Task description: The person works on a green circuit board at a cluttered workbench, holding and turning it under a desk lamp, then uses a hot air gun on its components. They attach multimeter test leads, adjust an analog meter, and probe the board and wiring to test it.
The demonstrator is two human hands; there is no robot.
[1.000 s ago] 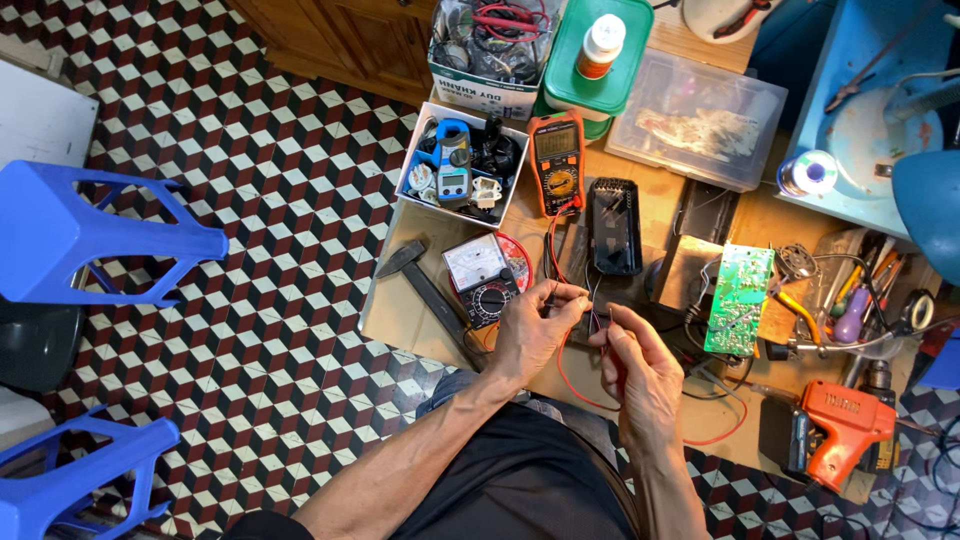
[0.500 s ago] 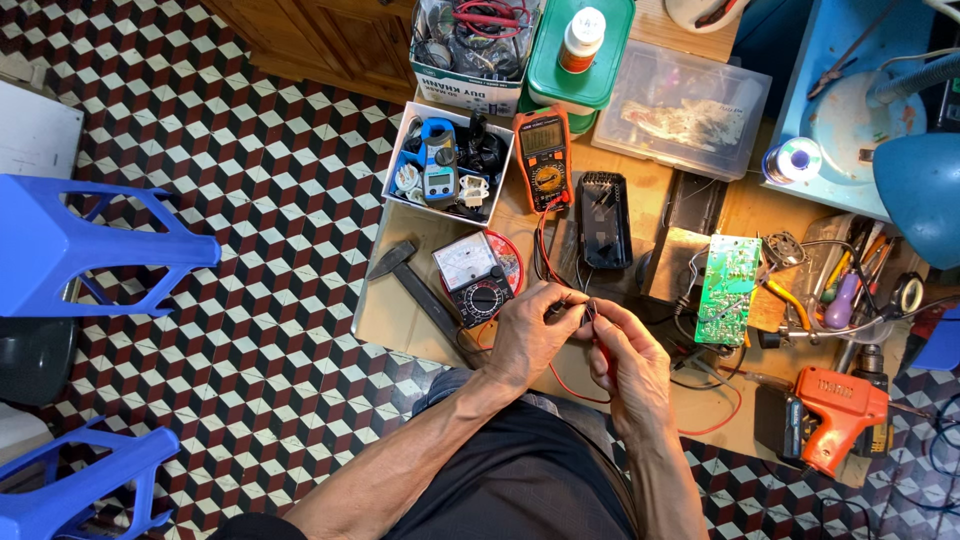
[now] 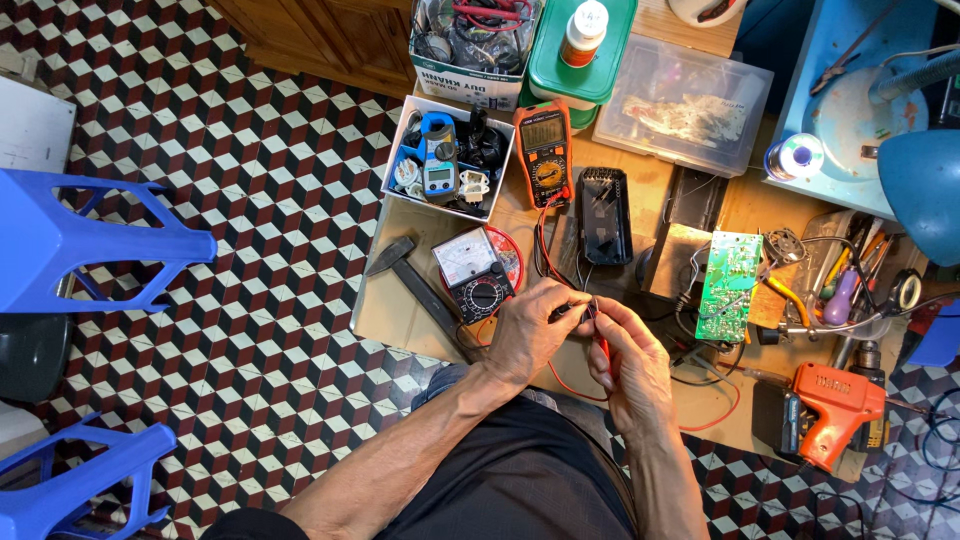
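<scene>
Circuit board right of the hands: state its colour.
The circuit board is green with small pale parts on it, seen best in the head view.

Two bare forearms come into view from the lower edge, one from about 7 o'clock and the other from about 5 o'clock, and both are lean and sinewy, with tendons and veins standing out along them. No sleeve covers either arm as far as the picture shows, and no watch, band or ring is visible. The left hand [image 3: 528,335] has raised knuckles and long fingers; the right hand [image 3: 628,362] looks the same, bony across the back. At 6 o'clock, between the arms, lies the lap in dark, almost black cloth, plain and unpatterned, with soft folds.
</scene>
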